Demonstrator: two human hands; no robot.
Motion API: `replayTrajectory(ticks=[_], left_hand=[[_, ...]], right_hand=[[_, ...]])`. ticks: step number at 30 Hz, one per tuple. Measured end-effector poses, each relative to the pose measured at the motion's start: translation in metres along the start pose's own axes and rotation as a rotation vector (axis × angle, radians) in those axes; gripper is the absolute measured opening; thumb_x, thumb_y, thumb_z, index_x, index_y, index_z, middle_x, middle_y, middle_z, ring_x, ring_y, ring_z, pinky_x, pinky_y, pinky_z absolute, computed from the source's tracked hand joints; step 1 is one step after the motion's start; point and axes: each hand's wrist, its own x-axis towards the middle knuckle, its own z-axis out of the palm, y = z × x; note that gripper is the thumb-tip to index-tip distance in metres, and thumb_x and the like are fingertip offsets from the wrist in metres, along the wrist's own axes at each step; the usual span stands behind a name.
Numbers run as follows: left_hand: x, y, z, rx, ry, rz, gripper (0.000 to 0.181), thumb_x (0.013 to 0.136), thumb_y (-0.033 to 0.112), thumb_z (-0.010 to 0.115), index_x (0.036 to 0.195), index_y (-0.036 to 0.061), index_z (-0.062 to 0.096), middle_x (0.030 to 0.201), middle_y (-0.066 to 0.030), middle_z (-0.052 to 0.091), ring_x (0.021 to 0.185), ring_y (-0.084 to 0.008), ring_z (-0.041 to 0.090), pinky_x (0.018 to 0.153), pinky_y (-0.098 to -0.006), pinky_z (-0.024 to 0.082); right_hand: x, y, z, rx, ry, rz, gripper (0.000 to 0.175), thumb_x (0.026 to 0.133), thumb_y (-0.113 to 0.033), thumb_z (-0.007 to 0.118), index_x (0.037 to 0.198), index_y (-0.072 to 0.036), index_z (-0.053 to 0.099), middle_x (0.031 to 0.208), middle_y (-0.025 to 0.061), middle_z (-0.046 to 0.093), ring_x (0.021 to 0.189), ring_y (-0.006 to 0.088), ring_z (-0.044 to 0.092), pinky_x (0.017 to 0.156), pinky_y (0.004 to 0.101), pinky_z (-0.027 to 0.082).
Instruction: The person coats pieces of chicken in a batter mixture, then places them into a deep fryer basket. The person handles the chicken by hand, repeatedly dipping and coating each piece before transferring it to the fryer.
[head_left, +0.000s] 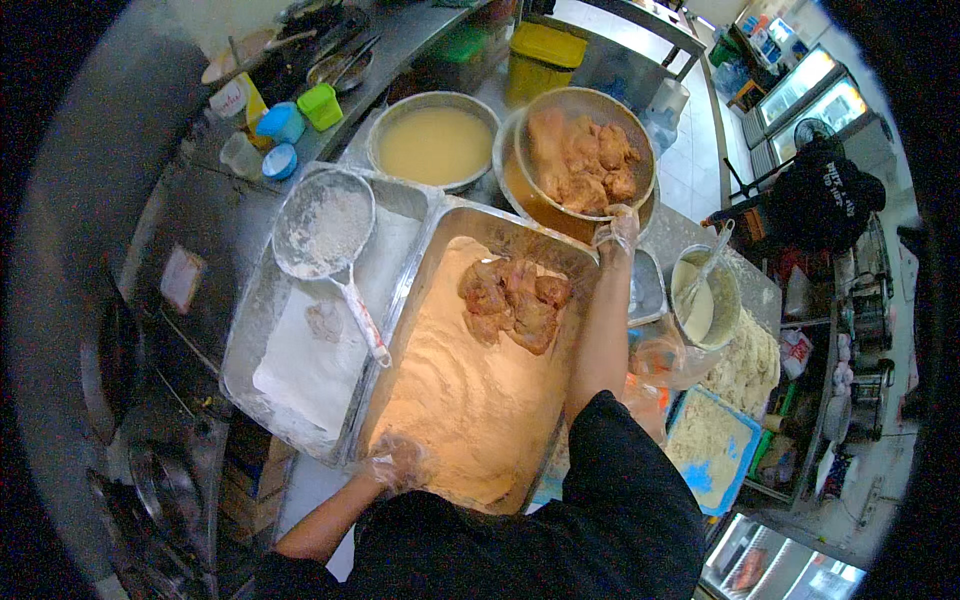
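Note:
My right hand (619, 231), in a clear plastic glove, grips the near rim of a round bowl (651, 174) holding pieces of orange-brown marinated meat (581, 161). That bowl sits tilted over a larger basin (517, 196) of orange liquid. My left hand (396, 460), also gloved, is at the near left corner of a deep metal tray (551, 234) of pale orange powder (457, 382); its fingers are too blurred to read. Several meat pieces (517, 300) lie on the powder towards the tray's far end.
On the left, a metal tray (244, 360) of white flour carries a flour-dusted sieve (367, 330). Behind stands a basin of yellowish liquid (435, 146). To the right are a pot of batter with a whisk (705, 281) and a blue-edged tray (712, 442). A person in black (817, 195) is farther right.

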Motion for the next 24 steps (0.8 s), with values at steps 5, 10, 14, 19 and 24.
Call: replayTrajectory(ticks=[5,10,14,19,24], left_hand=[[-0.004,0.007,-0.025,-0.159,0.234,0.055,0.041,0.097,0.047,0.054,0.112,0.0122,0.069,0.109,-0.014,0.069,0.106,-0.0309,0.064,0.101,-0.052,0.045],[-0.025,0.019,-0.042,-0.291,0.363,0.048,0.038,0.095,0.045,0.057,0.108,0.0123,0.07,0.103,-0.0131,0.069,0.1,-0.0311,0.065,0.095,-0.0503,0.047],[-0.04,0.02,-0.046,-0.337,0.382,0.014,0.035,0.094,0.044,0.06,0.105,0.0123,0.071,0.099,-0.0124,0.07,0.095,-0.0312,0.066,0.09,-0.0489,0.049],[-0.046,0.023,-0.055,-0.322,0.404,-0.018,0.033,0.092,0.042,0.063,0.1,0.0124,0.073,0.094,-0.0115,0.071,0.089,-0.0314,0.067,0.084,-0.0471,0.051],[-0.048,0.027,-0.057,-0.33,0.434,-0.025,0.03,0.09,0.041,0.067,0.096,0.0125,0.074,0.088,-0.0106,0.072,0.083,-0.0315,0.069,0.078,-0.0454,0.053]], right_hand=[[0.018,0.011,-0.017,0.01,0.223,0.074,0.01,0.092,-0.011,0.059,0.088,-0.003,0.062,0.066,0.0055,0.054,0.037,0.0186,0.044,0.031,0.0316,0.04],[0.016,0.013,-0.029,0.198,-0.233,0.096,0.014,0.091,-0.014,0.061,0.093,-0.002,0.067,0.075,0.0088,0.064,0.065,0.0209,0.065,0.062,0.0335,0.058],[0.009,0.005,-0.022,0.332,-0.078,0.239,0.014,0.088,-0.011,0.058,0.091,0.0,0.066,0.081,0.0103,0.069,0.071,0.0242,0.067,0.074,0.0371,0.061],[0.013,-0.005,-0.016,0.288,-0.123,0.422,0.011,0.083,-0.012,0.058,0.087,-0.002,0.062,0.078,0.0087,0.065,0.063,0.0253,0.064,0.061,0.0361,0.057],[0.022,0.002,-0.009,0.198,0.159,0.487,0.022,0.075,-0.024,0.065,0.072,-0.013,0.046,0.049,0.0006,0.039,0.03,0.0193,0.033,0.028,0.0338,0.034]])
